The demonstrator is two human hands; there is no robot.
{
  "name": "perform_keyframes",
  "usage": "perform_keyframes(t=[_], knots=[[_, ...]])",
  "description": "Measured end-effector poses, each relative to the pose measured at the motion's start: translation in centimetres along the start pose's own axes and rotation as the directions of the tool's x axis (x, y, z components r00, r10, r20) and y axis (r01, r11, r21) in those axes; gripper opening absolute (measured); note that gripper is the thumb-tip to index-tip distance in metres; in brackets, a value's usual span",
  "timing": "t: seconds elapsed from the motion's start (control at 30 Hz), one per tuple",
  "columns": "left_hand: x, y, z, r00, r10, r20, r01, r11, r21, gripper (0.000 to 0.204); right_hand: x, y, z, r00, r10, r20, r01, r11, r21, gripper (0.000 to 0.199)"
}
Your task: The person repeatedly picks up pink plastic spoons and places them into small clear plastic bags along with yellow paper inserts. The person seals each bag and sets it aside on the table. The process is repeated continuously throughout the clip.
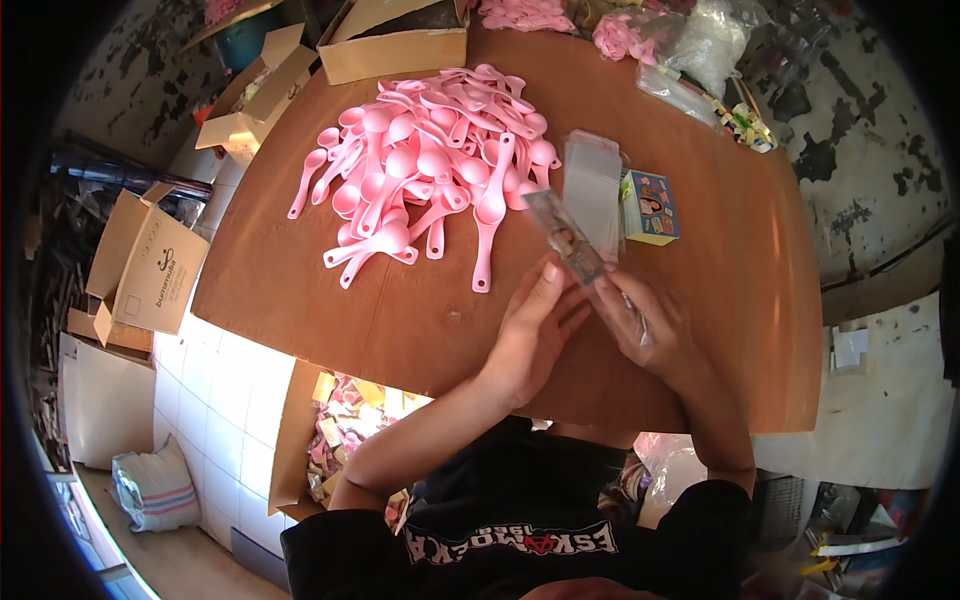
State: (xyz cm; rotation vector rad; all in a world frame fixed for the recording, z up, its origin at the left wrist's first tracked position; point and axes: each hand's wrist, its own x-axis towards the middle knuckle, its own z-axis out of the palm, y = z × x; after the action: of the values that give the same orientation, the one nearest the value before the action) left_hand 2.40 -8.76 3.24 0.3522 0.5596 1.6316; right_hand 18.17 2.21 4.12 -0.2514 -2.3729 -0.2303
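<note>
A narrow clear plastic packet (562, 236) with a printed, dark-toned insert is tilted above the table in front of me. The fingers of my right hand (645, 322) pinch its lower end, and a strip of clear film shows along that palm. My left hand (528, 335) is just left of the packet, thumb up and fingers stretched apart; it seems to hold nothing, though its fingertips come close to the packet's lower end. Beyond my hands lies a large heap of pink measuring spoons (432, 160). A stack of flat clear plastic sleeves (592, 185) lies right of the heap.
A small blue and yellow box (650, 208) stands beside the sleeves on the brown table (740, 330). An open cardboard box (395, 45) sits at the far edge, with plastic bags (705, 50) to its right. Below the near edge, a carton holds colourful printed pieces (350, 425).
</note>
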Motion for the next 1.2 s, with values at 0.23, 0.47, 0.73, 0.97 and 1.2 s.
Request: perform_keyframes(t=[0.23,0.47,0.73,0.97,1.2], knots=[[-0.4,-1.1,0.1,0.949,0.174,-0.263,-0.239,0.94,-0.243,0.043,-0.3,-2.7,0.1,0.923,-0.344,0.173,0.358,0.932,-0.058,0.041],[-1.4,2.5,-3.9,0.859,0.389,-0.333,-0.495,0.798,-0.344,0.034,-0.2,-2.8,-0.7,0.888,-0.445,-0.118,0.453,0.89,0.055,0.028],[-1.6,1.6,-3.9,0.937,0.302,-0.178,-0.348,0.862,-0.37,0.059,5.3,2.6,4.2,0.995,0.095,-0.002,-0.09,0.945,0.315,0.038],[-2.0,1.2,-3.7,0.974,0.216,-0.066,-0.226,0.919,-0.323,0.062,11.5,4.6,10.0,0.944,-0.122,0.307,0.099,0.991,0.09,0.051],[-2.3,1.2,-3.4,0.968,0.226,-0.113,-0.251,0.911,-0.327,0.062,12.3,5.4,8.2,0.984,-0.159,-0.079,0.168,0.978,0.122,0.024]])
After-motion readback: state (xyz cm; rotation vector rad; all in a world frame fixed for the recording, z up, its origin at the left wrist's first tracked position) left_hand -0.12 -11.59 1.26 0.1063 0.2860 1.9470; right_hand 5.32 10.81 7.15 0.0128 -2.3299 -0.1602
